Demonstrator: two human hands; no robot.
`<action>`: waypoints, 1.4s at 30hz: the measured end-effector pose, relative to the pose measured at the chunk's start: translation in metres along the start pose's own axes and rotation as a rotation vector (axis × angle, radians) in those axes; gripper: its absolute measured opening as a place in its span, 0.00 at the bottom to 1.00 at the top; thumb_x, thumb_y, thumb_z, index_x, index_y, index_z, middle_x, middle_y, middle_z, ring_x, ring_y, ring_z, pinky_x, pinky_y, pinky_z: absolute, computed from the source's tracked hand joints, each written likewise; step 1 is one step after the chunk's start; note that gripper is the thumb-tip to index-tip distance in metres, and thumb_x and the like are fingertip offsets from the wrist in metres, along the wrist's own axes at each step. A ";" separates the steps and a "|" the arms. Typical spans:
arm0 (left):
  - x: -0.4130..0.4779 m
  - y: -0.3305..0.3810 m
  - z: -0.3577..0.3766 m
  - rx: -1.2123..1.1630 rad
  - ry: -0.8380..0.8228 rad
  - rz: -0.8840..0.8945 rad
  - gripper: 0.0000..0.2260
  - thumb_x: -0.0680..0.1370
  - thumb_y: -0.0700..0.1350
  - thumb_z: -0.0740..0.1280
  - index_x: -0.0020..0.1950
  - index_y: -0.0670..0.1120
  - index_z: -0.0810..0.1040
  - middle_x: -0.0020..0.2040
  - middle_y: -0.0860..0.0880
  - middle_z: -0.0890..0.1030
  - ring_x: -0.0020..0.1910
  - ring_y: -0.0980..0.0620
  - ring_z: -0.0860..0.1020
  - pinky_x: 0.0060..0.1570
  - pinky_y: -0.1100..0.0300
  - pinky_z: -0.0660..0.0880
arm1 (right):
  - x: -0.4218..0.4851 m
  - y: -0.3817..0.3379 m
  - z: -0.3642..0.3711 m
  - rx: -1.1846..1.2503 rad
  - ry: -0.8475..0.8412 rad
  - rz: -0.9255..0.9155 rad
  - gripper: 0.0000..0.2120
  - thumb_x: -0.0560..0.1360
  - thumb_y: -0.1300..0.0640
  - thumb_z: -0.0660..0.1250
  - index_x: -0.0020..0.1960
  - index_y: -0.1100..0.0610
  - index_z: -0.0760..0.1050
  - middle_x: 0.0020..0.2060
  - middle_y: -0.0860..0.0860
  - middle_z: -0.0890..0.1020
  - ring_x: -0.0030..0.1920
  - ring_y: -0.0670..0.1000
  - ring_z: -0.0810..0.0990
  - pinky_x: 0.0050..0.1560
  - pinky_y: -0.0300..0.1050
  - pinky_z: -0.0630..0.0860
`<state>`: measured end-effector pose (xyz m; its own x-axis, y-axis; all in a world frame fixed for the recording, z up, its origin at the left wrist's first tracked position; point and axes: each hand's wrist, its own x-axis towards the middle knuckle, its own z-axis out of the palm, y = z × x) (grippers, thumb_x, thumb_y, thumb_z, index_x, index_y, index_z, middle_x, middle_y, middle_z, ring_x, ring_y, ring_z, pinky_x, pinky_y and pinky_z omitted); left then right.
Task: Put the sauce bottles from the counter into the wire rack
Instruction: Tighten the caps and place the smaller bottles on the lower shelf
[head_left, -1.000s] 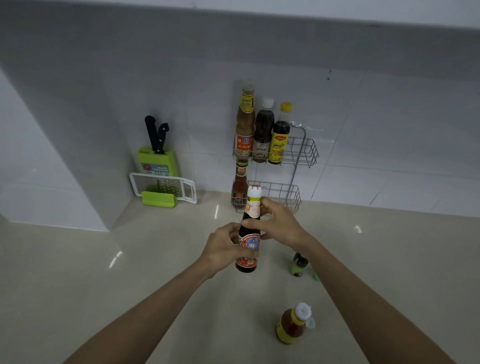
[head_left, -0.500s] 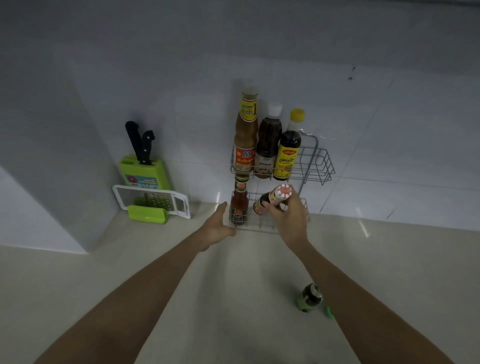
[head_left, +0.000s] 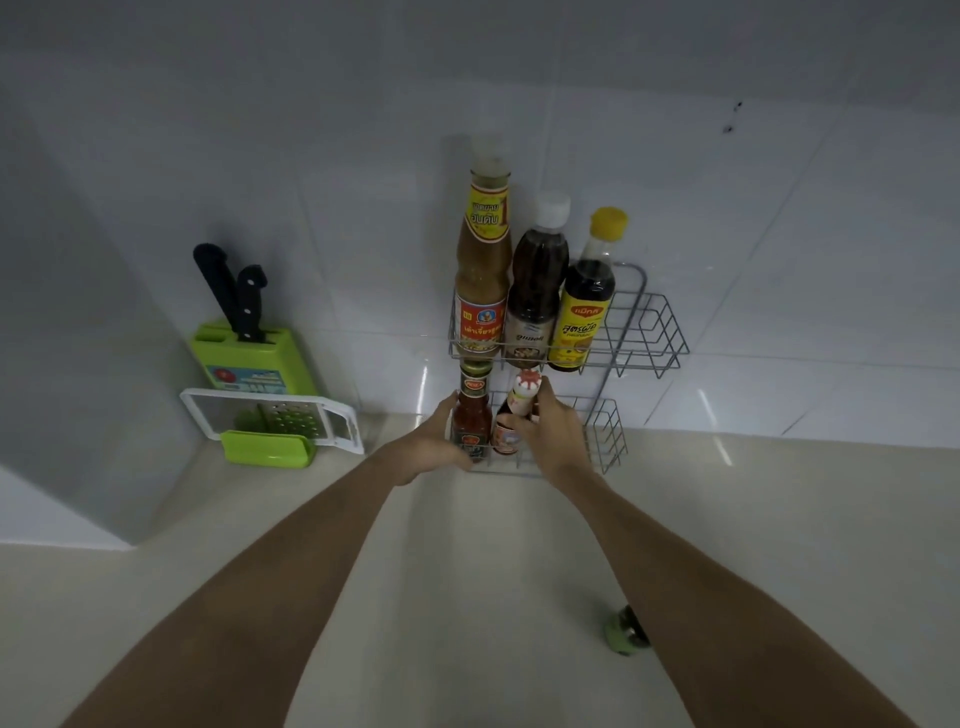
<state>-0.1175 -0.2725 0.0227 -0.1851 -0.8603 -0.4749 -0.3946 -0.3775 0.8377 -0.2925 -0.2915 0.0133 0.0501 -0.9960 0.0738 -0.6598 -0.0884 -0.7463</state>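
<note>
Sauce bottle (head_left: 511, 415) is stood almost upright in the bottom shelf of the wire rack (head_left: 610, 431), cap up and tipped slightly right. It is grasped by the right hand (head_left: 553, 434). The red bottle (head_left: 471, 415) beside it is touched by the left hand (head_left: 434, 441), whose grip cannot be told.

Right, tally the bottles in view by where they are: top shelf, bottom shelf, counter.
Top shelf of the wire rack: 3, a tall brown bottle, a white-capped bottle, a yellow-capped bottle
Bottom shelf: 2, a red sauce bottle and the bottle at the right hand
Counter: 1, a green bottle
Total: 6
</note>
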 end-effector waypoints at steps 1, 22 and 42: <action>0.001 -0.001 0.001 -0.018 -0.012 0.021 0.48 0.70 0.28 0.70 0.78 0.53 0.45 0.76 0.45 0.60 0.74 0.45 0.61 0.62 0.57 0.65 | 0.004 0.000 0.000 -0.008 -0.007 0.012 0.22 0.71 0.49 0.73 0.59 0.55 0.68 0.49 0.55 0.83 0.50 0.57 0.81 0.48 0.55 0.80; -0.001 0.002 0.009 0.073 -0.005 0.006 0.51 0.69 0.27 0.68 0.78 0.53 0.38 0.74 0.46 0.64 0.73 0.45 0.63 0.66 0.52 0.68 | 0.015 0.004 0.002 -0.046 -0.293 0.115 0.26 0.74 0.61 0.68 0.68 0.60 0.61 0.60 0.61 0.78 0.59 0.62 0.77 0.47 0.47 0.70; -0.152 -0.103 0.161 0.239 -0.303 0.178 0.33 0.71 0.33 0.64 0.74 0.53 0.64 0.74 0.53 0.66 0.74 0.54 0.63 0.64 0.65 0.64 | -0.241 0.026 -0.111 -0.058 -0.002 0.023 0.12 0.76 0.64 0.66 0.57 0.54 0.78 0.53 0.47 0.81 0.52 0.44 0.79 0.51 0.26 0.72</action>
<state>-0.1939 -0.0479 -0.0354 -0.5114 -0.7518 -0.4162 -0.5236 -0.1115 0.8447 -0.4050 -0.0525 0.0492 0.0358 -0.9978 0.0563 -0.7031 -0.0651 -0.7081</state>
